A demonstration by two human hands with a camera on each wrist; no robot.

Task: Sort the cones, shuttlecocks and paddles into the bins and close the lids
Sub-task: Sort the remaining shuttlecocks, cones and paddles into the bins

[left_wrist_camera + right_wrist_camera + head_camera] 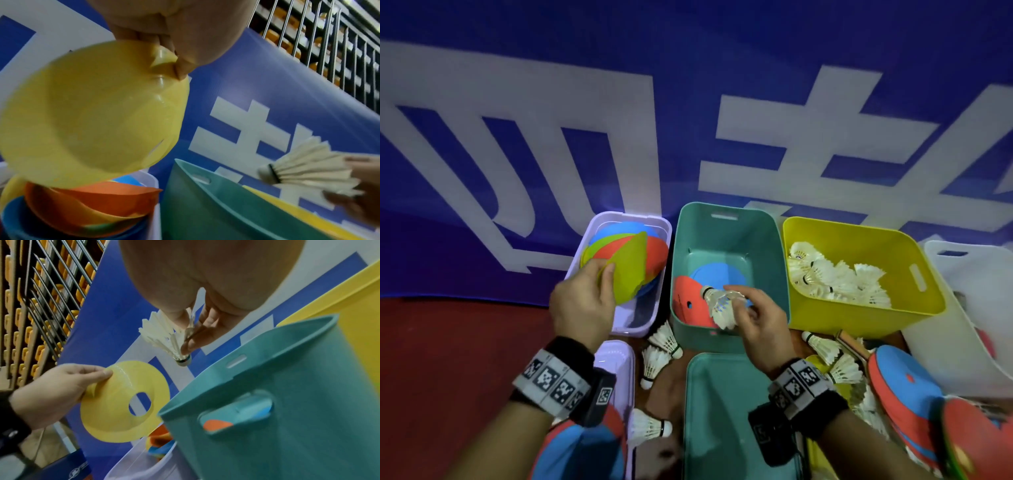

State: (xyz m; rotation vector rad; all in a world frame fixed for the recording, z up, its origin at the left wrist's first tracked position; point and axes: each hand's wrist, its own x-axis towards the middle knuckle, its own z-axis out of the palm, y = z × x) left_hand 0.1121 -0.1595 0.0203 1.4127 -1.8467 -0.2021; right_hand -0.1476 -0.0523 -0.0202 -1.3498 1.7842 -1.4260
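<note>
left hand (582, 301) pinches the rim of a yellow cone (628, 270), tilted on edge over the lilac bin (650, 311); that bin already holds a stack of blue, green and red cones (650, 251). right hand (760, 322) pinches a white shuttlecock (717, 305) by the feathers, cork pointing left, over the near edge of the teal bin (726, 233). teal bin holds a red paddle (686, 301) and a blue paddle (717, 275) on its bottom. yellow bin (866, 301) to the right has a pile of shuttlecocks (835, 274). all three bins open. teal lid (722, 418) lies flat in front of the teal bin, lilac lid (619, 363) in front of the lilac one. loose shuttlecocks (661, 349) on the floor between the lids, more to the right beside a pile of red/blue paddles (907, 390). white bin (969, 308) at far right, contents unclear.
</note>
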